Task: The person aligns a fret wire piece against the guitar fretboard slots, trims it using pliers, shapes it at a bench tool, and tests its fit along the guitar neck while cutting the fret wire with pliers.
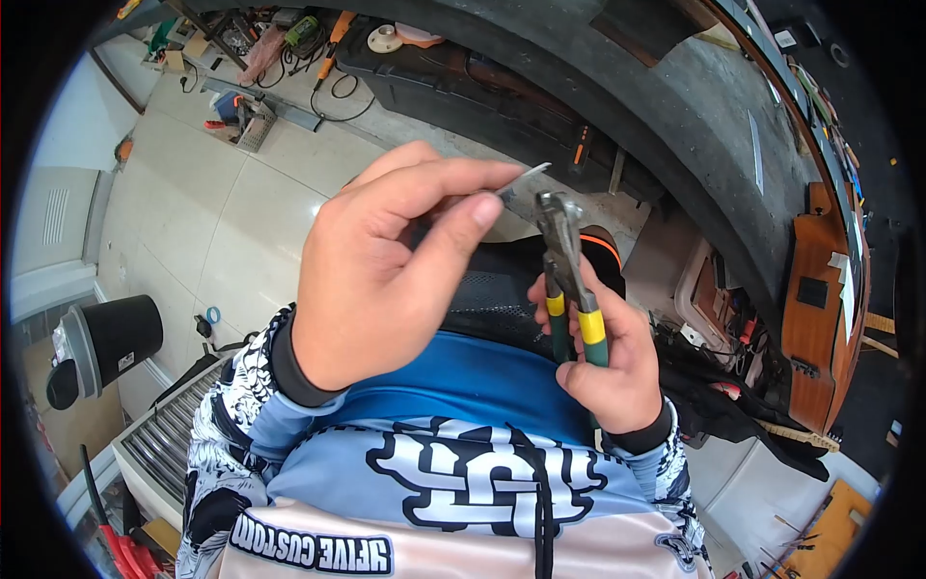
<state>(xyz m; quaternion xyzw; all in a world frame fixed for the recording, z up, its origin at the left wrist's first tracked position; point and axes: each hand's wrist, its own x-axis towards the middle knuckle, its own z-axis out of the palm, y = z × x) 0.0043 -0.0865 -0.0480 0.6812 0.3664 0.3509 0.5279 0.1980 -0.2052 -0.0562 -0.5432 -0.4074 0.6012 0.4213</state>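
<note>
My left hand (pixel 376 261) is closed, pinching a thin silvery piece of wire (pixel 533 174) between thumb and forefinger. One end of the wire sticks out past the fingertips toward the pliers; the rest is hidden in the hand. In my right hand (pixel 617 362) are end-cutting pliers (pixel 561 236) with green and yellow handles, held jaws up with my fingers wrapped round the grips. The jaws sit just right of the wire's tip and look apart from it.
Beyond my hands runs a dark curved workbench (pixel 540 58), with a black toolbox (pixel 463 106) below it. A wooden guitar body (pixel 820 309) stands at the right. On the left are a black bin (pixel 121 338) and a small basket (pixel 257 127) on the tiled floor.
</note>
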